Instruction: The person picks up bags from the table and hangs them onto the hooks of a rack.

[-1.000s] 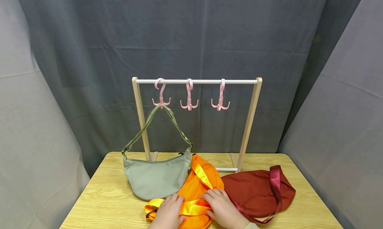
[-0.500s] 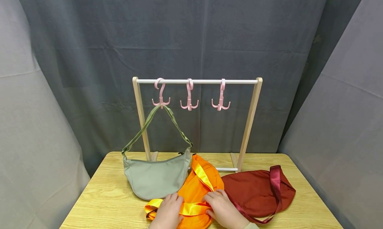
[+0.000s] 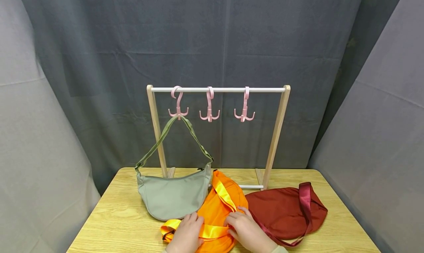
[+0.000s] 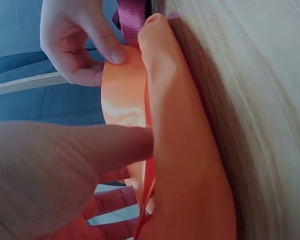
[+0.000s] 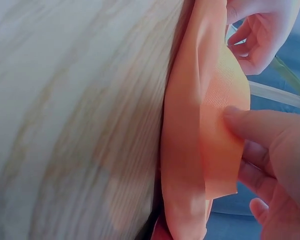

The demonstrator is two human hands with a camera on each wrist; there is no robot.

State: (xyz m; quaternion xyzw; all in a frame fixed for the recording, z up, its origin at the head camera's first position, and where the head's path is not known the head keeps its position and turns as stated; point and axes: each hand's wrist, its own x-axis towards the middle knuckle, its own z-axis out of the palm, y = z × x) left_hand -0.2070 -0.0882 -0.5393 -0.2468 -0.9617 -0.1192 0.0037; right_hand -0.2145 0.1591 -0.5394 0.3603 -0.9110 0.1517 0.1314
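The orange bag (image 3: 212, 210) lies at the table's front middle, its shiny strap (image 3: 213, 231) running across it between both hands. My right hand (image 3: 248, 231) pinches that strap (image 5: 222, 145) between thumb and fingers, as the right wrist view shows. On the strap's left part is my left hand (image 3: 186, 232); in the left wrist view its thumb goes in behind the orange fabric (image 4: 185, 150), with the fingers on the strap's other side. A sage green bag (image 3: 173, 196) hangs by its strap from the left pink hook (image 3: 179, 107), its body low by the table.
A dark red bag (image 3: 278, 209) lies right of the orange one, touching it. Behind stands a rack with wooden posts (image 3: 276, 135) and a white top bar (image 3: 228, 90). Two more pink hooks (image 3: 209, 109) hold nothing. Grey curtains surround the wooden table (image 3: 109, 216).
The right hand has shifted slightly on the strap, its fingers drawn a little closer round it. The left hand has barely moved. The bags lie as before.
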